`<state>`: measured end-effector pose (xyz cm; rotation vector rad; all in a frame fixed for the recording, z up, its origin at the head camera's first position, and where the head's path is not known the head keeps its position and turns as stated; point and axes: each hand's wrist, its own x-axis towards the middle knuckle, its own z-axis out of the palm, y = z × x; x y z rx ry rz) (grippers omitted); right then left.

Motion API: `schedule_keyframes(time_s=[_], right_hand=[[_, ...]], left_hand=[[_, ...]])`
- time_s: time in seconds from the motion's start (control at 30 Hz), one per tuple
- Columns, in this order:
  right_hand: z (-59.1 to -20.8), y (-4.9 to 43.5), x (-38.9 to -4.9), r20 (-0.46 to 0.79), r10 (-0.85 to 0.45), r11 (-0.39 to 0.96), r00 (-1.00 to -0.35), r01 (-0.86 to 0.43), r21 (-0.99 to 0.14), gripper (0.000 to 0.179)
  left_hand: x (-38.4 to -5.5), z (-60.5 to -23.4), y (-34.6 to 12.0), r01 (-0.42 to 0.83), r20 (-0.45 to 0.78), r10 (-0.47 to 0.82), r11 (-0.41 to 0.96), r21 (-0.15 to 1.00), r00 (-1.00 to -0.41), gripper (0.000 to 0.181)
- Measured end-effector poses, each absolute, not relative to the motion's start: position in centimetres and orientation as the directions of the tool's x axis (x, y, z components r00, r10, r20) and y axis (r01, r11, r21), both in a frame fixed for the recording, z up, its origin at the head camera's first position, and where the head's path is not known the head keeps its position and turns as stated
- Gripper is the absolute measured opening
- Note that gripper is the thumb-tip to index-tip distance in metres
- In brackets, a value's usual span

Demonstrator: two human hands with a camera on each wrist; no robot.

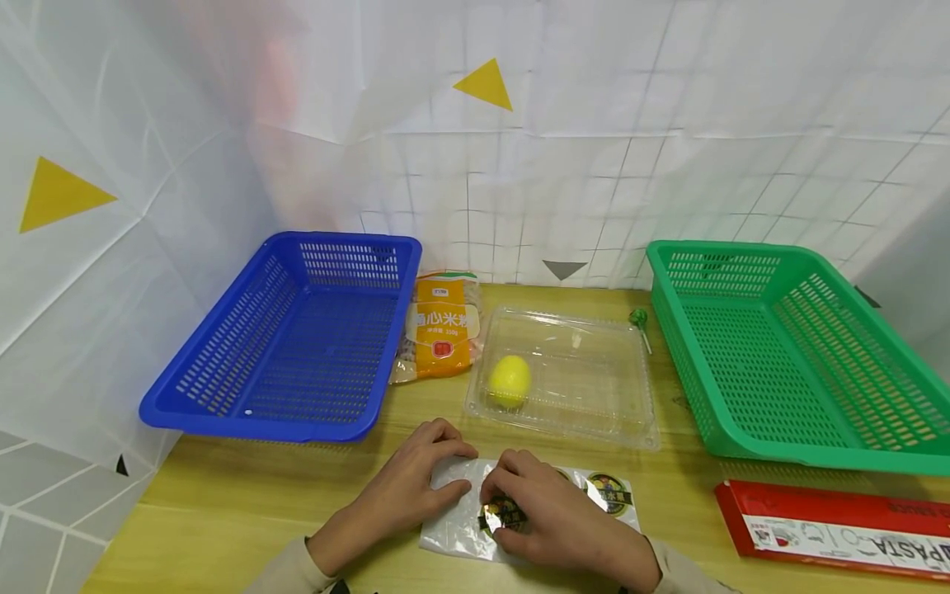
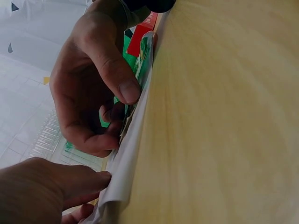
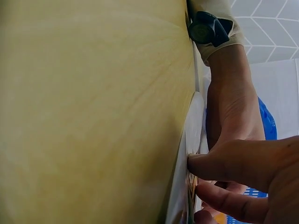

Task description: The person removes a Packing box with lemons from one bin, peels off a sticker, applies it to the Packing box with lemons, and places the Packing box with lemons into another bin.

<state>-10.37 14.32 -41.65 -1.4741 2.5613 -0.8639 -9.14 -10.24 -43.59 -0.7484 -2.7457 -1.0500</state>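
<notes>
A glossy white sheet (image 1: 453,528) with round black-and-gold stickers (image 1: 609,492) lies on the table. My left hand (image 1: 416,478) rests on its left part, thumb and fingers spread apart. Over one sticker (image 1: 505,516) is my right hand (image 1: 552,516), its fingers bent. The right thumb and forefinger touch the sheet around that sticker, with a gap between their tips. From the left wrist view, the right hand (image 2: 91,88) arches above the sheet, and the left hand (image 2: 60,186) has its thumb at the sheet. The right wrist view shows the right thumb (image 3: 224,158) touching the sheet.
A blue basket (image 1: 319,433) stands left and a green basket (image 1: 742,445) right. Between them are an orange noodle bag (image 1: 443,326), a clear plastic box (image 1: 586,384) with a yellow egg-shaped thing (image 1: 510,381), and a green lollipop (image 1: 639,318). A red pasta box (image 1: 839,528) lies front right.
</notes>
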Motion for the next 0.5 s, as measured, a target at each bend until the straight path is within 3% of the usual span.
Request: schedule_keyframes(time_s=[0.5], right_hand=[[-41.44,14.35,-10.37,0.200,-0.815,0.396,-0.544,-0.774,-0.494,0.031]], left_hand=[[-9.10,-43.56,-10.25,0.483,0.269,0.408,0.634,0.604,-0.873,0.029]])
